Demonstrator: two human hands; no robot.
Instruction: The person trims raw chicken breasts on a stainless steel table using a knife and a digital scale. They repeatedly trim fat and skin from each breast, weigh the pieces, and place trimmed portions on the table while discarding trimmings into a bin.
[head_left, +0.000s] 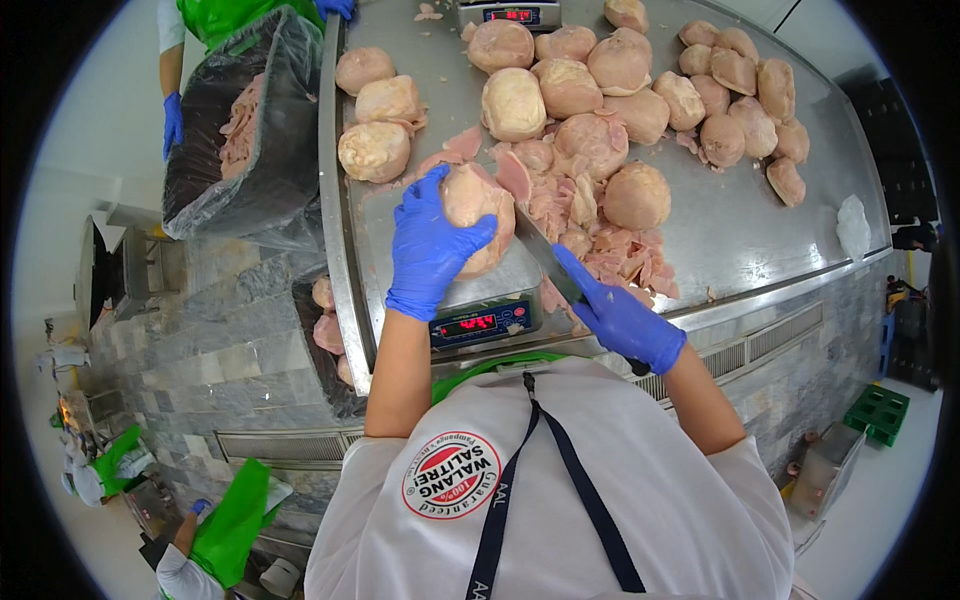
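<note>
Gloved in blue, my left hand (435, 244) grips a large rounded piece of pale pink meat (478, 214) over a digital scale (487, 319) with a lit red display. My right hand (626, 315), also in a blue glove, holds a long knife (541, 247) by its dark handle. The blade lies along the right side of the piece, its tip beside a thin pink slice (513, 177). Whether that slice is still attached I cannot tell. Trimmed meat scraps (619, 259) are heaped to the right of the knife, around more whole pieces.
Several rounded meat pieces (566, 88) cover the far part of the steel table (750, 225). A second scale (510, 13) stands at the far edge. Left of the table, a plastic-lined bin (292, 150) holds slices, beside a co-worker's gloved hand (172, 124). A crumpled clear bag (853, 227) lies far right.
</note>
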